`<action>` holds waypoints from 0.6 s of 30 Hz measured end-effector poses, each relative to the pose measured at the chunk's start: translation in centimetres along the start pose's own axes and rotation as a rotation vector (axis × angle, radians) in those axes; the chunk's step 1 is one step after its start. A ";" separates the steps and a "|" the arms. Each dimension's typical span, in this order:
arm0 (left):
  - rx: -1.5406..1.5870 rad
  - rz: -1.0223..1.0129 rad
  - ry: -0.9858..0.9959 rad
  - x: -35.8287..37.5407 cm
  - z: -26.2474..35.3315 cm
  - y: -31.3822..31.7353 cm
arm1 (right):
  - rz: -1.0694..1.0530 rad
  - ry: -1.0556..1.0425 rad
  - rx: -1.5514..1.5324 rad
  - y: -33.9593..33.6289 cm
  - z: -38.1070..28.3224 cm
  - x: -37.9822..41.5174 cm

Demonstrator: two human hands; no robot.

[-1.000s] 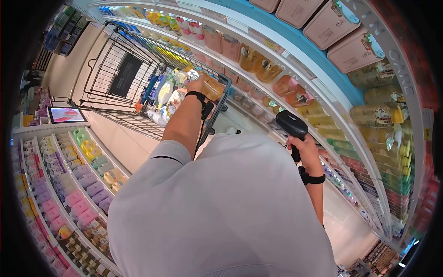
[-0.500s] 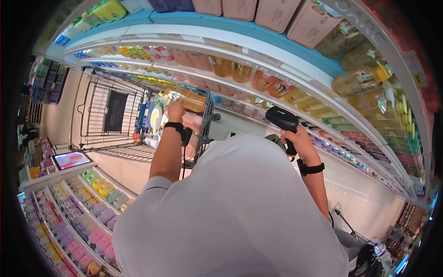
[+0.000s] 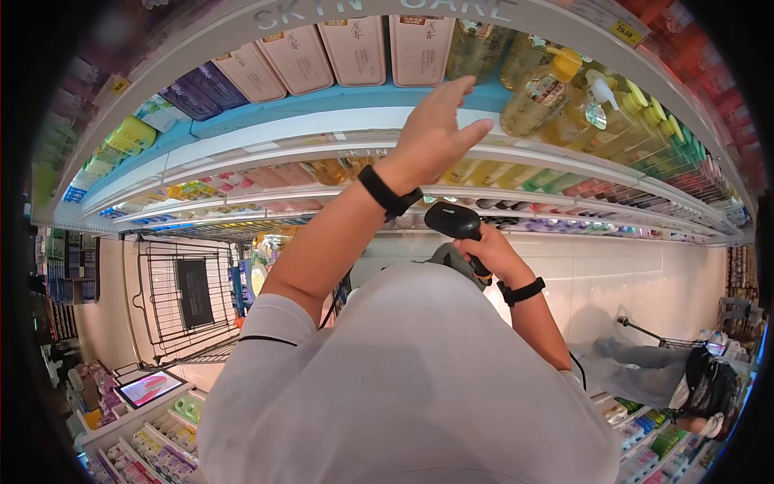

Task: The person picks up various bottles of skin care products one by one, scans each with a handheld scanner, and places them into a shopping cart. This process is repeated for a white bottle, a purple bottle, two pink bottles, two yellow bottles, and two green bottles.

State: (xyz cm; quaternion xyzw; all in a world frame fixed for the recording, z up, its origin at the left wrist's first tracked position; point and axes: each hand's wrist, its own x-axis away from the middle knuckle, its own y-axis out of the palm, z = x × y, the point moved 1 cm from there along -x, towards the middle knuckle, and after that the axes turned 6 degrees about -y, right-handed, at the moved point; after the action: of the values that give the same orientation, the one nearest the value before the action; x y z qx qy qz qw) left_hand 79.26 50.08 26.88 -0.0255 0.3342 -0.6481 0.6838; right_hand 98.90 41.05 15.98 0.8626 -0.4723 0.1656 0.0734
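My left hand [image 3: 439, 129] reaches up in front of the blue shelf edge, empty, with its fingers and thumb spread. Just beyond its fingertips stand clear bottles of yellowish liquid [image 3: 476, 50], and a pump bottle with a yellow cap [image 3: 534, 101] is to its right. Pink boxes [image 3: 352, 52] line the shelf to its left. Lower down, my right hand [image 3: 490, 252] is wrapped round the handle of a black handheld scanner [image 3: 453, 220]. Both wrists carry black straps.
A wire shopping cart [image 3: 165, 298] with goods in it stands at the left. Near it is a small display screen [image 3: 151, 388]. Another person [image 3: 645, 375] is at the lower right by a second cart. Lower shelves [image 3: 306, 194] run across the view.
My left hand has left the orange-brown item in the cart and risen to the upper shelf, its fingers now open. The view has turned; my right hand still holds the scanner.
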 end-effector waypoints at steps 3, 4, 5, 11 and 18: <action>-0.045 0.020 0.081 -4.1 0.7 4.2 | 0.050 0.044 -0.016 -0.5 0.7 1.3; -0.055 0.050 0.127 -5.0 1.0 5.1 | 0.063 0.043 -0.020 -0.5 0.7 1.8; -0.048 0.042 0.136 -5.9 1.2 5.9 | 0.099 0.053 -0.041 -0.7 0.8 2.3; 0.059 -0.092 -0.022 -7.9 2.1 7.7 | 0.192 0.062 -0.106 -1.6 2.0 3.8; 0.092 -0.145 -0.123 -7.3 1.8 7.1 | 0.217 0.020 -0.139 -1.8 2.0 3.7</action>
State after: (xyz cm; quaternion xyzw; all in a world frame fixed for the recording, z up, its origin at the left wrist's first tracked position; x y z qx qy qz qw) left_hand 86.83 57.07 28.07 -0.0578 0.2588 -0.7077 0.6549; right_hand 102.69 38.50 15.44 0.7977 -0.5723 0.1480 0.1193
